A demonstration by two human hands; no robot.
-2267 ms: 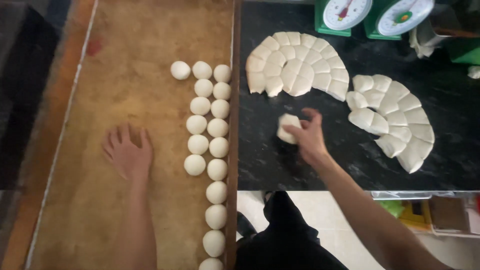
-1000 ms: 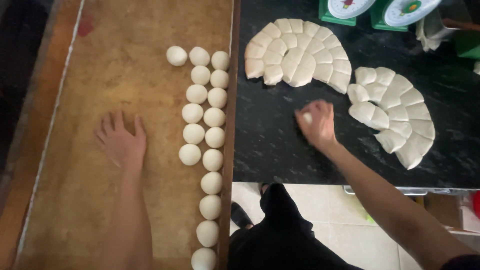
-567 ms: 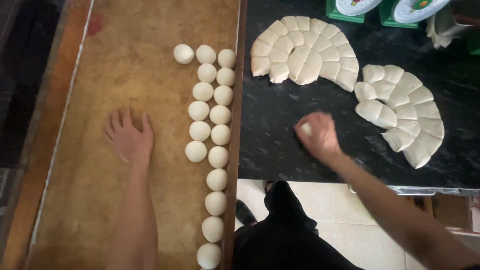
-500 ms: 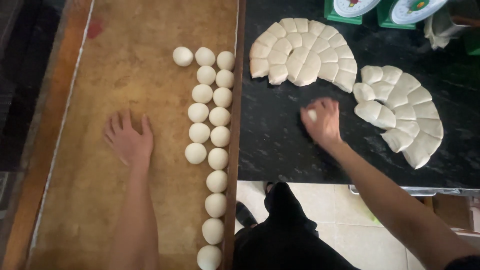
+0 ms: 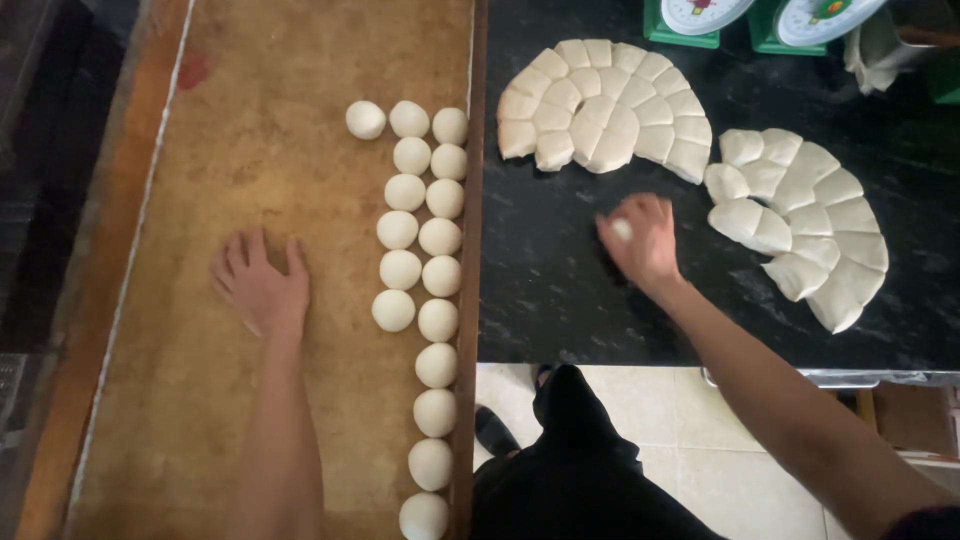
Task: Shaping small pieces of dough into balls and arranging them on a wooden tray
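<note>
Right hand [image 5: 640, 238] is cupped palm-down over a small dough piece [image 5: 622, 230] on the black worktop [image 5: 560, 290]; I can see only a pale sliver of it between the fingers, so the fingers are curled around it and pressing it to the stone. It lies directly under that hand, in the bare gap between the two fans of cut dough. From here I see no long axis to it; what shows looks roundish.

Left hand [image 5: 262, 288] lies flat and spread, fingers wide, holding nothing, on the floured wooden tray [image 5: 200, 150]. It is well apart from the piece, on the far side of the tray's raised edge [image 5: 470, 200], so the right hand is plainly the nearer one. The rolled dough balls [image 5: 420, 260] stand in rows along that edge, just right of my left hand, between the two hands. The nearest ball is close beside the left fingers without touching them.

The upper fan of cut wedges [image 5: 600, 110] lies beyond the right hand, the second fan [image 5: 800, 220] just to its right, neither touching it.

At the back of the worktop two green scales with round white dials [image 5: 700, 12] and [image 5: 820, 15] show only partly; I cannot make out their faces. A pale crumpled cloth or bag [image 5: 875, 50] sits beside them at the right.
</note>
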